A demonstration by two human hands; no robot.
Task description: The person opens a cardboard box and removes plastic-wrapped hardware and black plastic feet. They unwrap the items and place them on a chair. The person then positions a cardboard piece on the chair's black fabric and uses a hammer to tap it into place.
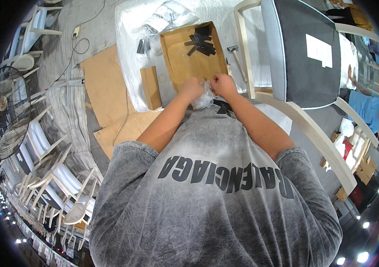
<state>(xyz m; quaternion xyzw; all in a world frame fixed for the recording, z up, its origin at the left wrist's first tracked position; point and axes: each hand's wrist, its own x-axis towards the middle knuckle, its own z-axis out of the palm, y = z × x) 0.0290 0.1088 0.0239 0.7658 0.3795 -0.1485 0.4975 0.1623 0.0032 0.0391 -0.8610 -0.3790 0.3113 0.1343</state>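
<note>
Close to my body, my left hand (191, 89) is closed, its fingers gripping one side of a small clear plastic bag (204, 100). My right hand (223, 85) pinches at the bag's upper edge from the other side, thumb and fingertips together. What the bag contains is too small to make out. Both hands are over the near edge of a shallow brown cardboard box (178, 58). Several short black strips (202, 41) lie piled in the box's far right part.
A hammer (237, 62) lies right of the box, beside an upturned chair (316, 53) with a dark underside. To the left are a long cardboard piece (150, 88) and flat cardboard sheets (105, 84). A fan (9, 107) and several chairs stand farther left. Another person (363, 109) is at the right.
</note>
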